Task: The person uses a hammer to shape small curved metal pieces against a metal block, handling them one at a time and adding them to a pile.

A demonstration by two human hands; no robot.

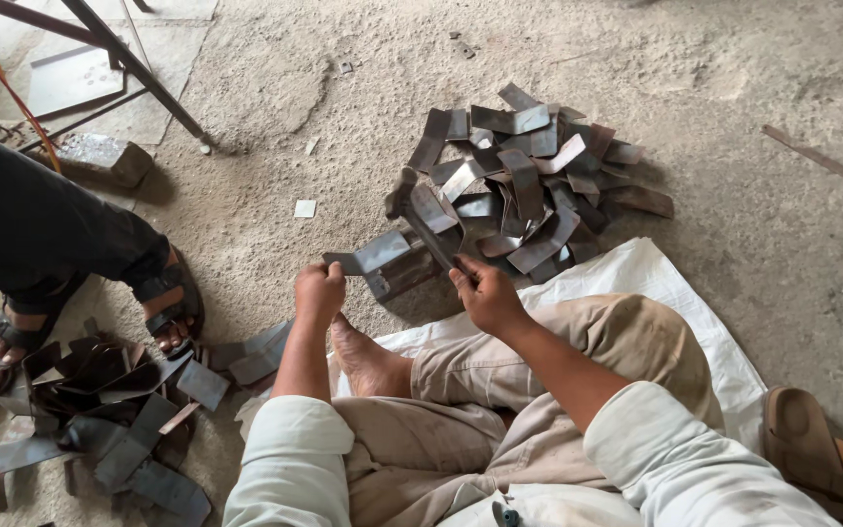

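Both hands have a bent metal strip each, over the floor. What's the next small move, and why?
Probably swing the left hand with its strip left and down to the smaller pile by the knee. Similar bent strips lie there, apart from the big heap; the right hand grips another.

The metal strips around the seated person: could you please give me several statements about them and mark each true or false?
1. The left hand grips one end of a bent metal strip. True.
2. The right hand is resting on the knee. False: it is raised and pinches a dark strip.
3. The big pile of strips lies on the white sack. False: it lies on the bare concrete floor beyond the sack.
4. A second heap of strips lies beside another person's sandalled foot. True.
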